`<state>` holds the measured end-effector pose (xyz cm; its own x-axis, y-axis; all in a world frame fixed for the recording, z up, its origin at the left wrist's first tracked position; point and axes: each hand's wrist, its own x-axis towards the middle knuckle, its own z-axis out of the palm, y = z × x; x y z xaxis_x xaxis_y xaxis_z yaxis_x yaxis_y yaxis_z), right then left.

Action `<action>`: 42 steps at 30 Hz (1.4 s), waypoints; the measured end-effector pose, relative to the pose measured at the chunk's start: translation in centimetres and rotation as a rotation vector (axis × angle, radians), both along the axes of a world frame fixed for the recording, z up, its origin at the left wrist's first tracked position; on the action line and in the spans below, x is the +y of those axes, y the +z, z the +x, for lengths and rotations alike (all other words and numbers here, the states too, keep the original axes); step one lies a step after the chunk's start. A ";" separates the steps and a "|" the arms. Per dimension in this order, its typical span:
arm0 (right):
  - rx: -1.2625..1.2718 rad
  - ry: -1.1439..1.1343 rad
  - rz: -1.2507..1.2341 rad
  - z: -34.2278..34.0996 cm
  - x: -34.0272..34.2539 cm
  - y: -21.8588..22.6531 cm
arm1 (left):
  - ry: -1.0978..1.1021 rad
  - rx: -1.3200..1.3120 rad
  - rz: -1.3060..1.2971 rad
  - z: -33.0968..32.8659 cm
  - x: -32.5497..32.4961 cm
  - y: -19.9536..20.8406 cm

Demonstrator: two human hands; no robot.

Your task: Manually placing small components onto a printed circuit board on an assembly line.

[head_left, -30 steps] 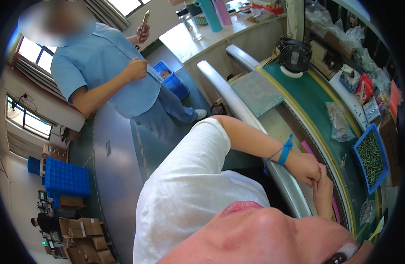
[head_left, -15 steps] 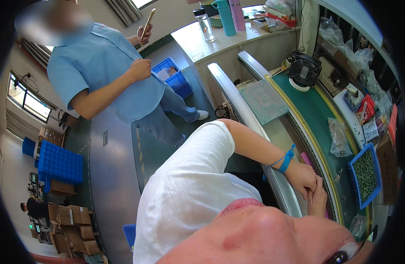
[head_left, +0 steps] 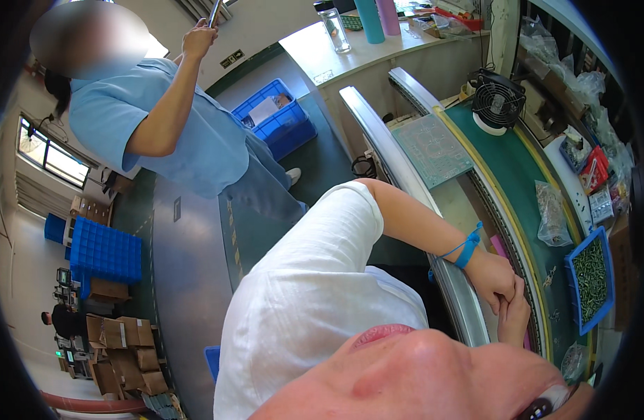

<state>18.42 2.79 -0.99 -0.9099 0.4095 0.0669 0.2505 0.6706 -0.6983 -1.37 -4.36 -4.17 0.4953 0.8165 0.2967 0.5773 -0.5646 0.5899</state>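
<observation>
1. At the near edge of the green conveyor belt [head_left: 507, 164], the person's two hands rest together over the curved metal rail [head_left: 453, 294].
2. Left hand [head_left: 493, 278], with a blue strap [head_left: 466, 248] at the wrist, is clenched around the fingers of the right hand [head_left: 515, 320]. The right fingertips are covered, so I cannot tell their curl. Neither hand holds an object.
3. On the belt just beyond the hands lies a flat pink strip [head_left: 499, 246].
4. At the belt's far edge, near the hands, sits a blue tray [head_left: 570, 276] heaped with small green parts [head_left: 592, 278].
5. The tray looks stiff, fairly light and easily spilled, so it is best taken level by two opposite rims.
6. Farther along the belt are a clear bag [head_left: 551, 213], a green mat [head_left: 432, 148] and a black fan [head_left: 500, 101].
7. Away from the belt, a person in a blue shirt [head_left: 189, 140] stands with one arm raised.
</observation>
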 end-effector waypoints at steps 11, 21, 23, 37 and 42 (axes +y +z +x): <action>-0.025 0.010 0.046 0.2 0.1 -0.1 | -0.005 0.008 0.012 0.0 0.0 0.2; -0.023 0.001 0.032 0.0 0.0 -0.3 | -0.005 0.008 -0.021 -0.1 -0.5 0.5; -0.029 -0.001 0.044 0.1 0.1 -0.2 | -0.010 0.015 -0.024 0.0 -0.3 0.5; 0.012 0.001 0.013 0.3 0.1 0.1 | -0.027 0.020 0.004 0.2 0.0 0.4; -0.002 -0.007 -0.007 0.1 0.2 -0.1 | -0.025 0.020 -0.007 0.0 -0.1 0.5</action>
<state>18.48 3.02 -1.05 -0.9071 0.4162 0.0625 0.2563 0.6640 -0.7024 -1.41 -4.41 -3.69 0.5216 0.8056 0.2809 0.5745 -0.5751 0.5824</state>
